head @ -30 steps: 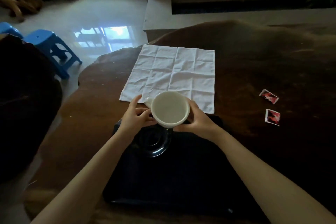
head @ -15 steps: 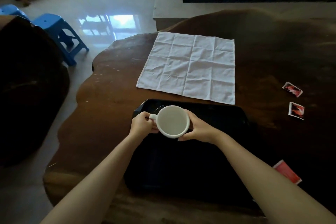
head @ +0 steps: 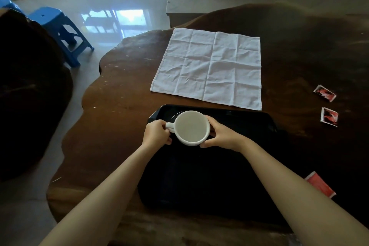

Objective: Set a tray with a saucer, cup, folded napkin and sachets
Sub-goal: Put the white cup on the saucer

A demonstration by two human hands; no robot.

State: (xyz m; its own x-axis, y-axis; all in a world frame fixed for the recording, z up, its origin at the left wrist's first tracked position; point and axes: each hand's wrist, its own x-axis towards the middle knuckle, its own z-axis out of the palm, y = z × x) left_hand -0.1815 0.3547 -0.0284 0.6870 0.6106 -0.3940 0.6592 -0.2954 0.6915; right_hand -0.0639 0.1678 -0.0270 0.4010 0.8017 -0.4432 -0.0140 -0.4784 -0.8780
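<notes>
Both hands hold white cup over black tray's far-left corner: left hand grip closed on handle, right hand wrapped around side. Unfolded napkin on tabletop beyond; sachets at right.

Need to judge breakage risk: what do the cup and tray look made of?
Cup: probably glazed ceramic; white, thick smooth rim, moulded handle. Tray: likely plastic, possibly lacquered; black, rounded raised rim with a faint sheen. Too dark to be sure.
</notes>
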